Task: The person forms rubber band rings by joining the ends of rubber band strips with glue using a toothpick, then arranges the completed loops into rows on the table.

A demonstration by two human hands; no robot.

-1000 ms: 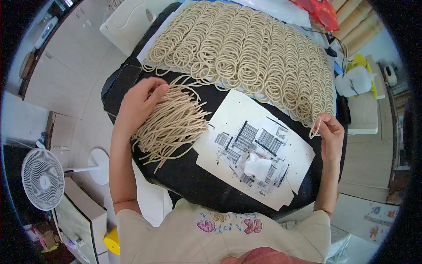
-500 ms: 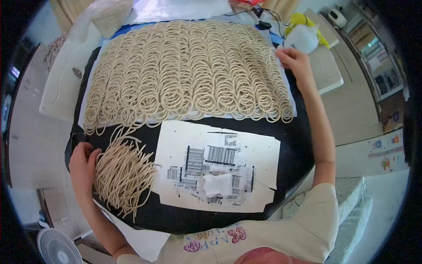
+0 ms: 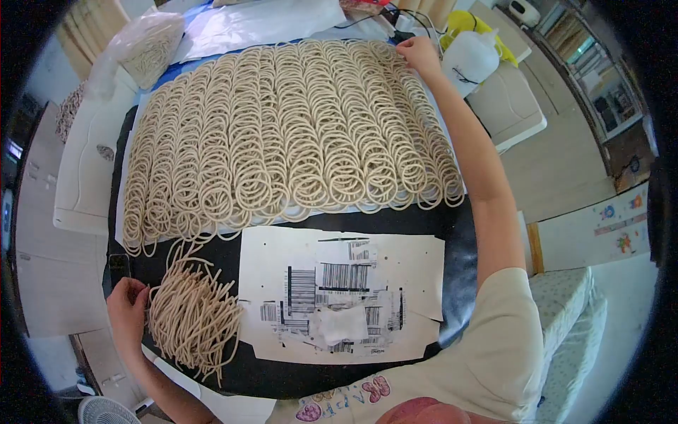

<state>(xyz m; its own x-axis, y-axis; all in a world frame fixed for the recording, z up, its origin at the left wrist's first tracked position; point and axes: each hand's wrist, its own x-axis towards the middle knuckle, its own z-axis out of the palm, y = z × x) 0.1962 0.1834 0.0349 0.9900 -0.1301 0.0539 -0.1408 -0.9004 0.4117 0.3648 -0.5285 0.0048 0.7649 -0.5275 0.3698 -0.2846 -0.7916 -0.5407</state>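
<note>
Currently | black tabletop point(image 3: 458, 227) | right hand point(image 3: 419, 56): far right, by overlapping beige cord rings point(image 3: 263, 141) | left hand point(image 3: 128, 311): left edge, beside beige cord strands point(image 3: 194, 319) | both grips: cannot tell

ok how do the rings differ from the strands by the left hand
The rings are curled into loops; the strands are long, loose pieces. The rings overlap in neat rows on a white sheet, while the strands lie in a messy heap on the black surface. The rings cover far more area than the strands. Both are beige and cord-like.
</note>
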